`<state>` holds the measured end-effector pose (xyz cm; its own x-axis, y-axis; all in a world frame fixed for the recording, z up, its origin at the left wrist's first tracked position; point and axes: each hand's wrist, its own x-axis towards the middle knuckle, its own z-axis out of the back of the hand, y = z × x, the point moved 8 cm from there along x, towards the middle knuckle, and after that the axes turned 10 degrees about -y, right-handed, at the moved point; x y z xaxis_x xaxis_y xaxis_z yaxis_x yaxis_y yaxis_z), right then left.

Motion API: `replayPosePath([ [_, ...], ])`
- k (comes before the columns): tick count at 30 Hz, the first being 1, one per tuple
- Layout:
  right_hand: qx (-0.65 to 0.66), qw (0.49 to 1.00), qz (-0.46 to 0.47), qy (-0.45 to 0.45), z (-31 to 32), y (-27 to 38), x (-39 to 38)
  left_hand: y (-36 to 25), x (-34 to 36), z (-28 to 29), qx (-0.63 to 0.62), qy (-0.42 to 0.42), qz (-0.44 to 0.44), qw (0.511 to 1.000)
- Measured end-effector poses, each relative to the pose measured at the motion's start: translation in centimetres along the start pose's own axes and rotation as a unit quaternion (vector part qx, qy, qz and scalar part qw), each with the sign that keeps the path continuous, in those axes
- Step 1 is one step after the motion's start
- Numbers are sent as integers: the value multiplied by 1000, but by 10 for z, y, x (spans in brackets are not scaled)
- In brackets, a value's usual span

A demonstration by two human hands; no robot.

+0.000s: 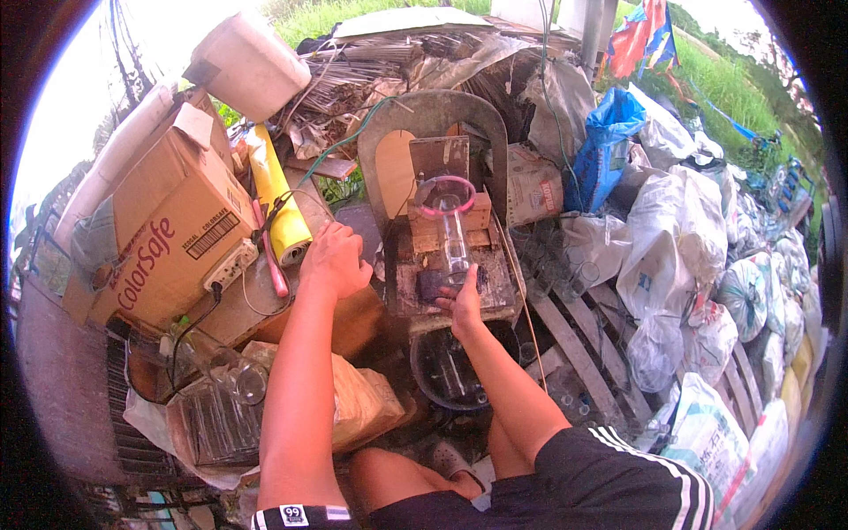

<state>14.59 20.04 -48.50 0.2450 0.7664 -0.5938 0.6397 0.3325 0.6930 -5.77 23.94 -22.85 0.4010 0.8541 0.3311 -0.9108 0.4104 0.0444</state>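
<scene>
A clear glass bottle [454, 243] lies on a stained wooden stand [408, 296], with a pink ring [444, 212] around its far end. My right hand [464, 307] is at the bottle's near end, thumb up one side and fingers curled at the other. To the left, my left hand [334, 262] is closed, fingers bent in, above the edge of a wooden bench [237, 320]; what it holds, if anything, is hidden. Close to it are a yellow roll [276, 199] and a pink-handled tool [274, 265]. Beneath the stand is a dark round basin [446, 375].
A cardboard box [177, 221] and a white power strip [232, 265] with cords sit on the left. Below them, clear glass bottles [221, 415] fill a carton. A plastic chair [499, 132] backs the stand. Slats [574, 344] and stuffed plastic bags [671, 238] lie on the right.
</scene>
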Motion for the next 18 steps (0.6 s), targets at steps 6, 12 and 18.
replayPosePath([
  [6, -64, 983, 150, -84, 1, 11, 1, -1, 1, 1, 9, 31, 14, 999],
  [12, 36, 998, 32, -40, 1, -1, 10, -1, 0, 2, -4, -28, -14, 1000],
  [18, 120, 989, -78, 39, -3, -13, 7, 2, -2, -1, -10, -57, -23, 998],
])
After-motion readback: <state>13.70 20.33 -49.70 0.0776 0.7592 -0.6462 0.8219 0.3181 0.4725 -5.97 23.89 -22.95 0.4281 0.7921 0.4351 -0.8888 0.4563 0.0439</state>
